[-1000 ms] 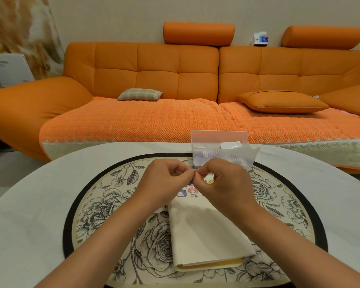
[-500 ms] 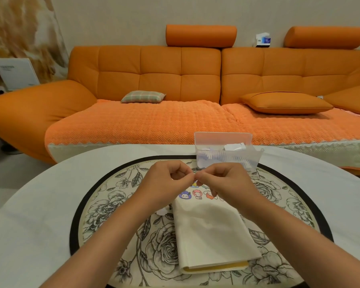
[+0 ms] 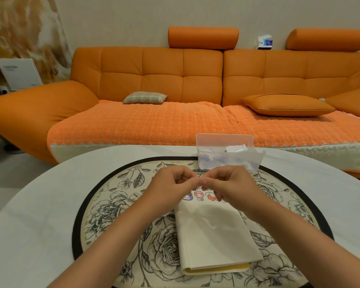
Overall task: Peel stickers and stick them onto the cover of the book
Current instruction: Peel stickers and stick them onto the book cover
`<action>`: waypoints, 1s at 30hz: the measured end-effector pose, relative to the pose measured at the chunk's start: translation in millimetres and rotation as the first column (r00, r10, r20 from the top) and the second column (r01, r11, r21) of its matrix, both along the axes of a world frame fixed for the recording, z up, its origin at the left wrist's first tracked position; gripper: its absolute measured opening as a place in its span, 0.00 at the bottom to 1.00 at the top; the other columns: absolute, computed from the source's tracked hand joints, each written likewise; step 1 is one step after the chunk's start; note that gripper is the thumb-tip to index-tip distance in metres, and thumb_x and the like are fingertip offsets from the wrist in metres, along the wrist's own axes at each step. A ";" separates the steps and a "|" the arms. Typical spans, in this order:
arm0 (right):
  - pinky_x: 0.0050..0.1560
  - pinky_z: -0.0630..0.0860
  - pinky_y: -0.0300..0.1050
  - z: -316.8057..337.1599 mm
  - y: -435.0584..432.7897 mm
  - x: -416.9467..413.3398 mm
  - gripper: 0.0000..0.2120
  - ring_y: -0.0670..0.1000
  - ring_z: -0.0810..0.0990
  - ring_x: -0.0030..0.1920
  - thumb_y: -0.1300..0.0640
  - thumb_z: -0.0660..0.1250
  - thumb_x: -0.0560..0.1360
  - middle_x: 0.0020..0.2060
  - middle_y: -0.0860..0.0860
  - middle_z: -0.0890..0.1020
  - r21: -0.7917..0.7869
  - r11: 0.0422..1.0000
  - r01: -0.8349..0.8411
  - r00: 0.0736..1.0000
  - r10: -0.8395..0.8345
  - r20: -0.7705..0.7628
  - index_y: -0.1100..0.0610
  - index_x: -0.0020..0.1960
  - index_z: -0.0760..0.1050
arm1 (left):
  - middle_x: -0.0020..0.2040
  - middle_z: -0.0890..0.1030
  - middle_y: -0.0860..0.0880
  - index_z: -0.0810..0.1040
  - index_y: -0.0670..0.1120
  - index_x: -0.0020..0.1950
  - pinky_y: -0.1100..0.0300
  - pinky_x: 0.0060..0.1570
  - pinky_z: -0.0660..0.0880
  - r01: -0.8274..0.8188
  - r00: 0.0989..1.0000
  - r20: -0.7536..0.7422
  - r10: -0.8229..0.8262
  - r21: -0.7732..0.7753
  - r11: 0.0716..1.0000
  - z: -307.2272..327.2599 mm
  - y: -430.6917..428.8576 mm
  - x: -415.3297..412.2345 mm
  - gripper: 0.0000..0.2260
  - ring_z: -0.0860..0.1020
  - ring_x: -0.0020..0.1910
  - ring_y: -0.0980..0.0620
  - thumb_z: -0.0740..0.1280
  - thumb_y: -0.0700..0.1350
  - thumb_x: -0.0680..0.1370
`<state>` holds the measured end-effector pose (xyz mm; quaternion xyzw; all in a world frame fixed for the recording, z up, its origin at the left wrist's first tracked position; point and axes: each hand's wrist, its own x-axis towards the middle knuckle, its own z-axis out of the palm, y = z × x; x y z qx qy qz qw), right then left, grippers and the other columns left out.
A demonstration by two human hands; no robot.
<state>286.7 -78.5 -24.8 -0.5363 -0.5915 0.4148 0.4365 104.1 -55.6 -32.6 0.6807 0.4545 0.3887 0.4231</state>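
I keep both hands raised just above the far end of the book (image 3: 216, 269), which lies flat on the floral mat (image 3: 112, 204) with its cream cover (image 3: 212, 229) facing up. My left hand (image 3: 173, 188) and right hand (image 3: 231, 186) meet fingertip to fingertip, fingers curled, pinching a tiny sticker (image 3: 198, 182). It is too hidden to tell how far its backing is off. I judge I work here so the drop to the cover is short, beside the three stickers (image 3: 199, 196) already stuck there. The clear box (image 3: 227, 152) stands just beyond, within easy reach
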 end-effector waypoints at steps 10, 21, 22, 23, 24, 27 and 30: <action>0.30 0.68 0.43 7.9 -2.8 5.3 0.09 0.49 0.73 0.30 0.58 0.69 0.78 0.38 0.54 0.86 -0.093 0.989 -0.119 0.993 0.121 0.009 0.60 0.42 0.85 | 0.34 0.83 0.51 0.83 0.46 0.40 0.66 0.39 0.77 0.034 0.999 -0.037 -0.035 -0.026 0.999 4.3 -1.8 -1.5 0.05 0.80 0.33 0.58 0.72 0.41 0.76; 0.29 0.67 0.34 4.6 -4.4 7.6 0.08 0.45 0.72 0.26 0.56 0.71 0.77 0.26 0.50 0.80 0.004 0.993 -0.121 0.977 0.118 0.179 0.56 0.41 0.85 | 0.36 0.84 0.47 0.84 0.46 0.41 0.59 0.42 0.78 0.039 0.998 -0.045 -0.041 -0.041 0.998 1.4 -2.5 -0.1 0.05 0.80 0.33 0.56 0.72 0.41 0.76; 0.28 0.67 0.32 5.0 -4.6 8.2 0.08 0.45 0.72 0.25 0.57 0.70 0.78 0.25 0.47 0.80 0.010 0.991 -0.132 0.973 0.128 0.193 0.57 0.42 0.84 | 0.36 0.84 0.46 0.84 0.47 0.40 0.59 0.42 0.78 0.037 0.998 -0.051 -0.040 -0.042 0.998 1.7 -2.9 -0.1 0.05 0.80 0.33 0.56 0.72 0.41 0.76; 0.28 0.67 0.31 5.6 -4.5 8.4 0.08 0.45 0.73 0.26 0.57 0.70 0.78 0.26 0.45 0.80 0.016 0.990 -0.142 0.970 0.136 0.200 0.58 0.43 0.84 | 0.37 0.85 0.45 0.84 0.47 0.40 0.58 0.42 0.78 0.035 0.998 -0.056 -0.037 -0.045 0.998 2.0 -3.3 -0.1 0.06 0.80 0.34 0.56 0.71 0.41 0.76; 0.29 0.67 0.31 5.5 -4.2 8.6 0.08 0.45 0.74 0.27 0.57 0.69 0.79 0.27 0.44 0.80 0.020 0.989 -0.148 0.969 0.141 0.202 0.58 0.43 0.84 | 0.37 0.85 0.45 0.83 0.47 0.39 0.59 0.42 0.77 0.032 0.998 -0.059 -0.035 -0.047 0.998 2.5 -3.8 -0.1 0.06 0.80 0.33 0.56 0.71 0.41 0.76; 0.28 0.68 0.31 6.0 -5.2 8.1 0.08 0.47 0.74 0.27 0.57 0.69 0.79 0.28 0.44 0.81 0.019 0.990 -0.140 0.973 0.134 0.190 0.58 0.43 0.84 | 0.36 0.84 0.45 0.83 0.47 0.39 0.59 0.41 0.77 0.026 0.998 -0.060 -0.030 -0.056 0.998 3.8 -4.5 0.6 0.06 0.80 0.33 0.56 0.71 0.41 0.76; 0.28 0.67 0.37 6.1 -6.2 6.8 0.09 0.47 0.74 0.27 0.57 0.69 0.79 0.33 0.48 0.84 -0.023 0.992 -0.124 0.989 0.126 0.076 0.60 0.44 0.84 | 0.35 0.83 0.47 0.83 0.46 0.40 0.66 0.34 0.73 0.009 0.999 -0.039 -0.012 -0.071 0.997 5.9 -5.7 1.4 0.06 0.80 0.33 0.56 0.72 0.42 0.77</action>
